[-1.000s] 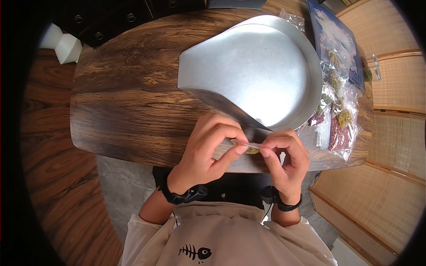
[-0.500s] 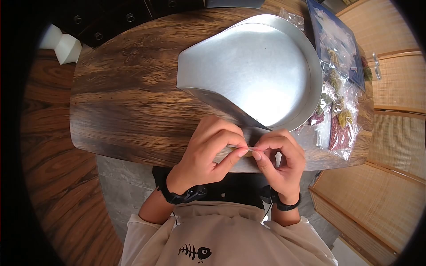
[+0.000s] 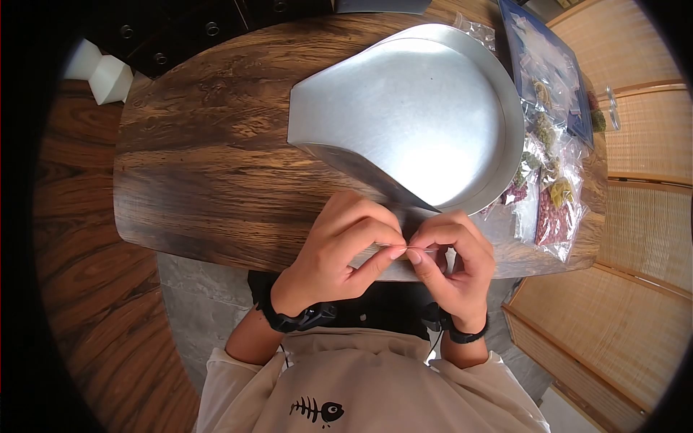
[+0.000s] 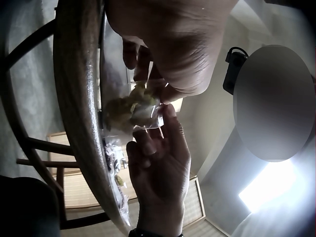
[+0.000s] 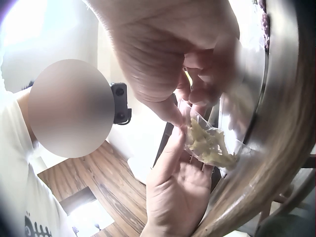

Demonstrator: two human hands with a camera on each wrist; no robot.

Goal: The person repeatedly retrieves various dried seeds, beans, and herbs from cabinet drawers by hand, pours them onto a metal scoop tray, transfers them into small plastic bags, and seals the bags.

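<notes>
Both hands pinch the top edge of a small clear plastic bag (image 5: 210, 144), which hangs below the fingers. Pale yellow-green dried pieces show through it, also in the left wrist view, where the bag (image 4: 140, 111) spans the gap between the hands. My left hand (image 3: 345, 249) grips the edge between thumb and forefinger. Close beside it, thumb and forefinger of my right hand (image 3: 458, 252) hold the same edge, the tips of both hands almost meeting. From above, the bag shows only as a thin line, its body hidden under the fingers.
Just beyond the hands, a large round metal pan (image 3: 404, 108) with a tapered spout lies on the wooden table (image 3: 202, 166). Clear bags of dried plants (image 3: 554, 216) lie to its right, next to a blue tray (image 3: 581, 108) with more bags. The table's front edge runs beneath the hands.
My right hand has slid left along the bag's edge until its fingertips are close to the left hand's. The yellow-green contents visible earlier from above have gone from sight there.
</notes>
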